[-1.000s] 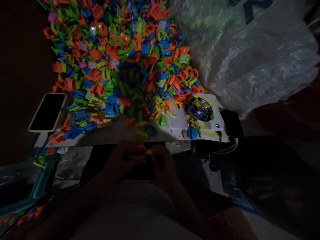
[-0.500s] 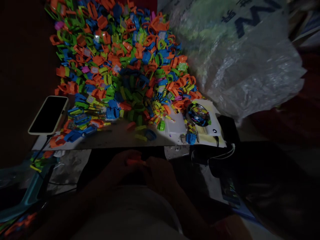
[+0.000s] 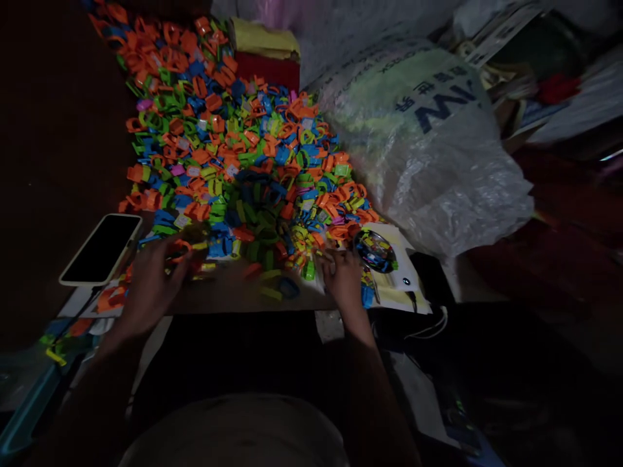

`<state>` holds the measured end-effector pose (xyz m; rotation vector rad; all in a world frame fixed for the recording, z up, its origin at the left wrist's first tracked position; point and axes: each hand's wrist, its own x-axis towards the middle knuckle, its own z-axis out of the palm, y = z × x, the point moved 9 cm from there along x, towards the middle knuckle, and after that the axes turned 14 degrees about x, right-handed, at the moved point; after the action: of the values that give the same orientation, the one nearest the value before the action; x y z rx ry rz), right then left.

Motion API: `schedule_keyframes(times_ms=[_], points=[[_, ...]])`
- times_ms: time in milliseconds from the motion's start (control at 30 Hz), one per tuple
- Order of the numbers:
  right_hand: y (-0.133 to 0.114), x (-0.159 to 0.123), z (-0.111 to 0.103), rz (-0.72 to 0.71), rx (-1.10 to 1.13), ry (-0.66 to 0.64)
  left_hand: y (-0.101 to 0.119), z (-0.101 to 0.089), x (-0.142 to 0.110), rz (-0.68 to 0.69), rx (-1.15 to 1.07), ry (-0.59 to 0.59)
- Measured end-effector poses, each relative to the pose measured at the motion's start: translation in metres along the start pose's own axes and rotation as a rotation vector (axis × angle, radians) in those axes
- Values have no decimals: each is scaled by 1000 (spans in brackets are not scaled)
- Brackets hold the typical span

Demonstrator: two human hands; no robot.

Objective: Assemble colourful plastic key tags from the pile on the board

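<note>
My left hand (image 3: 153,275) is at the left end of the table front, thumb and fingers apart around an orange toy watch (image 3: 182,246) among other pieces. Whether it touches that watch is hard to see in the dim light. My right hand (image 3: 344,275) is on the right with bent fingers at small yellow pieces (image 3: 304,240); its fingertips are pressed close together, and anything between them is hidden. Between and beyond the hands spreads a large heap of plastic toy watches (image 3: 253,146) in orange, green, blue and yellow.
A phone (image 3: 101,250) lies at the left on a cable. Right of my right hand stands a round metal bowl (image 3: 374,251) of small parts, beside a white device (image 3: 403,272). A big clear plastic bag (image 3: 438,175) bulges behind it. The table edge (image 3: 253,311) runs near my body.
My hands were together over my lap at an orange piece. They have parted and moved forward onto the table, left hand to the left cluster, right hand to the small yellow pieces. The view has shifted.
</note>
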<state>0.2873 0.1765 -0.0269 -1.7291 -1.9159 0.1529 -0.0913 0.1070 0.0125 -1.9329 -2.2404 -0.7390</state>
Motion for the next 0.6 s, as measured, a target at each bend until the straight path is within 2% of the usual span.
schedule_keyframes(times_ms=[100,167,267,333,400,467,533,600], points=[[13,12,21,-9,-90,-76,-6,-6,9,-17,129,84],[14,11,23,-18,-54,-39,4,5,5,14,128,88],[9,0,13,-6,214,83,36,47,-7,117,52,-42],[1,-13,9,8,465,95,58,75,-16,150,29,-125],[-14,-28,13,17,640,15,72,94,-20,132,53,-159],[-32,-44,22,22,719,-105,79,102,-21,102,67,-171],[-50,-59,30,39,770,-197,84,104,-21,117,-18,-202],[-65,-70,33,49,804,-232,89,99,-24,168,-163,-243]])
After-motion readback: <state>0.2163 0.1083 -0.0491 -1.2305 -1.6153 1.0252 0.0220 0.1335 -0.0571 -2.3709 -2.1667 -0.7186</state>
